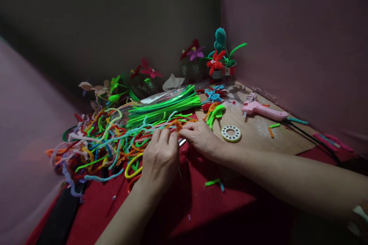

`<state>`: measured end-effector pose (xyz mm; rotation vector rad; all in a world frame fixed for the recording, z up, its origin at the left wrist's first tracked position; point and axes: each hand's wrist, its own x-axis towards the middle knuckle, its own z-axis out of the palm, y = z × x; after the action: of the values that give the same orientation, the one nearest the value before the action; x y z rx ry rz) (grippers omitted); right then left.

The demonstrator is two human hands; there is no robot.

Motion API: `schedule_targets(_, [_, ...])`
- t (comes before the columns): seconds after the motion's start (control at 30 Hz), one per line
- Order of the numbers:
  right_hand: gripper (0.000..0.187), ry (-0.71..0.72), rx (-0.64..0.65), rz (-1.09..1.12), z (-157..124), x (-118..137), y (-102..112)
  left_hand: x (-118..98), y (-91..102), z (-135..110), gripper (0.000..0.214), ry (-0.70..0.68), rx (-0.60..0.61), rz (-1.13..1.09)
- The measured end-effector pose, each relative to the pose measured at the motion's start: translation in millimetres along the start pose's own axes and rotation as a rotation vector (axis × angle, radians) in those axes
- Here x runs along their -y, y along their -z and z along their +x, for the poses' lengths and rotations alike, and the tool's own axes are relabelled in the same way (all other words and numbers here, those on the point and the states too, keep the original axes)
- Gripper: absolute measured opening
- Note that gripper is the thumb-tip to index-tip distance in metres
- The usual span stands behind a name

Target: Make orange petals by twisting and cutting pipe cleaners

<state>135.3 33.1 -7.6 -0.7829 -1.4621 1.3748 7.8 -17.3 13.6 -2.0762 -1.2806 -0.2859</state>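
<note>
Close together at the middle of the head view, both hands pinch an orange pipe cleaner (178,125). My right hand (202,139) grips it between thumb and fingertips from the right. Curled fingers of my left hand (161,155) close on its lower end, which they mostly hide. Just below the fingertips shows a shiny metal blade (182,142). A yellow loop handle (132,166) sticks out left of my left hand; whether it joins that blade is hidden. Behind the hands lies a tangle of loose coloured pipe cleaners (115,143).
A bundle of green pipe cleaners (166,103) lies behind. On the cardboard (258,141) at right are a pink glue gun (266,111) with a black cord, a round holed disc (231,133) and scraps. Pipe-cleaner flowers (216,62) stand at the walls. Red cloth (224,210) covers the table.
</note>
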Motion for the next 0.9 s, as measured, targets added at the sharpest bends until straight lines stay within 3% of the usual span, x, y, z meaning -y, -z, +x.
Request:
schedule_targets(0.27, [0.022,0.043,0.001,-0.020,1.4,1.6,1.5,-4.0,4.0,1.9,0.019,-0.017,0.005,0.025])
schedule_targets(0.5, [0.019,-0.073,0.022,-0.020,1.7,-3.1,3.0,-12.2,4.8,1.8,0.019,-0.091,0.029,0.072])
schedule_targets(0.63, [0.017,-0.197,0.024,0.131,4.3,-2.3,5.7,-7.1,-1.6,-0.5,0.019,-0.136,0.002,-0.195])
schedule_targets(0.73, [0.013,-0.245,0.039,0.205,5.3,0.1,6.5,0.7,-3.0,-0.3,0.020,-0.110,-0.089,-0.489])
schedule_targets(0.9, [0.020,-0.176,0.050,0.172,4.5,0.0,5.2,11.2,1.8,0.4,0.010,0.039,-0.193,-0.558])
